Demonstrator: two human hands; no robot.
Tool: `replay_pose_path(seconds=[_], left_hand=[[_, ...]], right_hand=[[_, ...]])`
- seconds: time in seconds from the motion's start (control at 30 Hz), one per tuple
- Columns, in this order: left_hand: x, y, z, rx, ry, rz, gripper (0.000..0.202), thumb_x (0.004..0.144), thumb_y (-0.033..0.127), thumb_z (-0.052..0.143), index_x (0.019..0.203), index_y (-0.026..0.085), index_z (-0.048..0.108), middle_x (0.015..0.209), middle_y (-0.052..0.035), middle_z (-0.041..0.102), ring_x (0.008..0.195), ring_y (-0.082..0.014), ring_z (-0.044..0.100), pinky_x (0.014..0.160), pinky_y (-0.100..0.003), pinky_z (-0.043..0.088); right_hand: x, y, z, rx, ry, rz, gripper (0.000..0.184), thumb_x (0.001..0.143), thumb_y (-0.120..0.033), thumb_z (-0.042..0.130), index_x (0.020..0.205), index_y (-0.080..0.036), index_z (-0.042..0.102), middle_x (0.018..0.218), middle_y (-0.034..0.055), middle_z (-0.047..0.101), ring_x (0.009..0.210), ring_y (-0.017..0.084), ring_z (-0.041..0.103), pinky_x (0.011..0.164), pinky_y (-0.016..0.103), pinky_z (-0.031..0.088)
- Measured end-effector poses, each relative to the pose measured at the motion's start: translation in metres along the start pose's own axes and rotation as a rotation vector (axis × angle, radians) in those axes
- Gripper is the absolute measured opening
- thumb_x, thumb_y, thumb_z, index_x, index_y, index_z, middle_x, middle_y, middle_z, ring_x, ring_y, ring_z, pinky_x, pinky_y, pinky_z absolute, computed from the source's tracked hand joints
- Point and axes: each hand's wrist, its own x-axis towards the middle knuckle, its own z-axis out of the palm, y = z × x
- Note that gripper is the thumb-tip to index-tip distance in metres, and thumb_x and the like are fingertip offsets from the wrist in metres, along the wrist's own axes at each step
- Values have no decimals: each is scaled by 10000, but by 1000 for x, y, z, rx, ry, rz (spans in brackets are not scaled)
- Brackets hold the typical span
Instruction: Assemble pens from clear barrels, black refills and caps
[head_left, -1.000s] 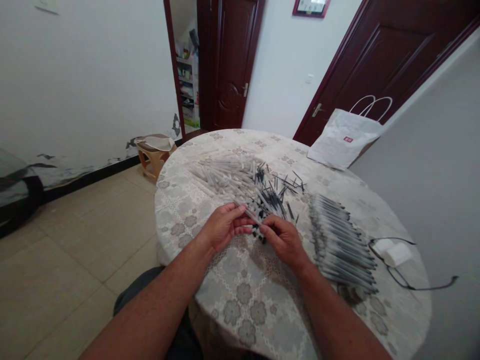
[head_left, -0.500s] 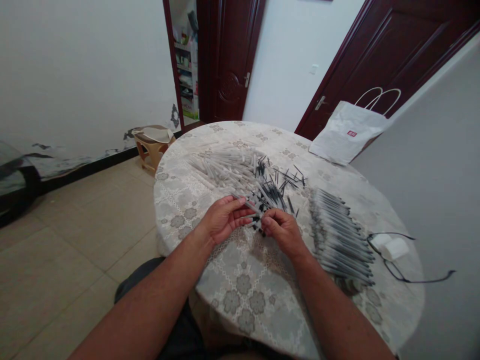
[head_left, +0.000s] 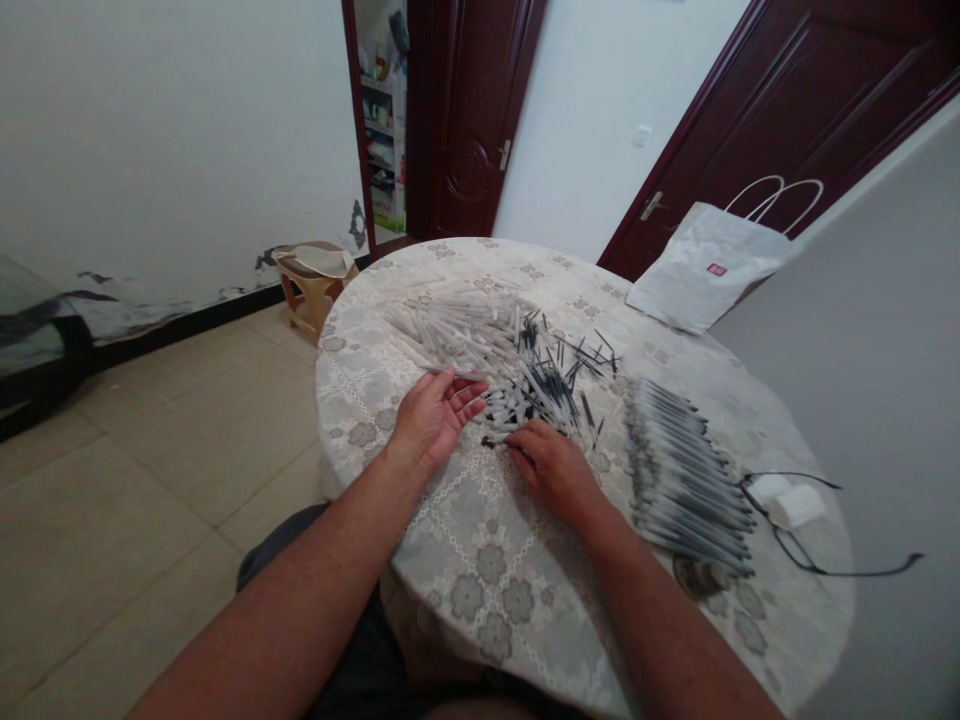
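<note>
My left hand [head_left: 439, 415] is raised at the near left edge of the pile, palm turned inward. Its thumb pins a pale pen barrel [head_left: 471, 376] against the fingers. My right hand [head_left: 551, 460] is low over the tablecloth, its fingertips drawn together beside a few tiny black parts [head_left: 487, 442]. What those fingers pinch, if anything, is too small to make out. Just beyond both hands lie a heap of whitish pen barrels [head_left: 457, 330] and a cluster of thin dark sticks [head_left: 551, 380].
Right of my right arm is a neat stack of dark-tipped pens [head_left: 686, 475]. Beside it lie eyeglasses [head_left: 795, 545] and a white wad [head_left: 796, 505]. A white paper bag [head_left: 705, 265] stands at the round table's [head_left: 487, 540] far right; a stool [head_left: 311, 285] is left.
My hands have moved apart. The left has shifted left and up with the pale barrel, and the right has lowered to the small black parts. The view has turned slightly.
</note>
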Motion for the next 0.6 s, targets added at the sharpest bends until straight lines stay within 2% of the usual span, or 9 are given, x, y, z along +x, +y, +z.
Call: replay_pose_path(seconds=[0.1,0.17,0.27,0.33,0.43,0.6], left_hand=[[0,0,0,17,-7,34,137,878,216,696,896,166,570,902,-92,761,787,-203,756,614,-270,595],[-1,0,-1,32,-12,36,146,859,198,708,902,169,573,911,-85,761,790,-199,753,619,-270,595],[-3,2,-1,46,-16,30,150,840,177,719,896,170,580,911,-80,761,794,-197,748,625,-270,596],[-4,3,-1,50,-23,27,146,833,171,726,887,168,590,914,-78,759,802,-196,746,625,-267,594],[-4,2,0,57,-41,6,150,827,180,747,882,157,610,927,-83,757,813,-191,743,630,-261,591],[-4,-2,1,76,-59,-21,147,839,199,756,880,148,624,928,-89,755,814,-190,741,630,-260,589]], right_hand=[[3,-11,-1,-77,-54,16,185,993,-211,545,1050,-235,719,1008,64,654,905,181,629,788,265,460],[2,-10,-8,-129,-48,67,169,993,-217,542,1015,-222,710,994,69,654,888,185,627,771,267,448],[-5,6,-25,-179,-39,156,142,975,-211,552,989,-215,693,966,71,663,864,192,623,744,274,424],[-11,18,-36,-189,-89,178,114,942,-196,581,951,-222,691,927,60,671,842,193,624,725,274,406],[-18,26,-43,-154,-193,142,101,915,-193,609,930,-239,697,901,45,686,832,194,636,713,274,393],[-17,15,-35,-112,-254,69,178,874,-143,626,970,-265,713,946,38,715,851,195,652,708,269,388]])
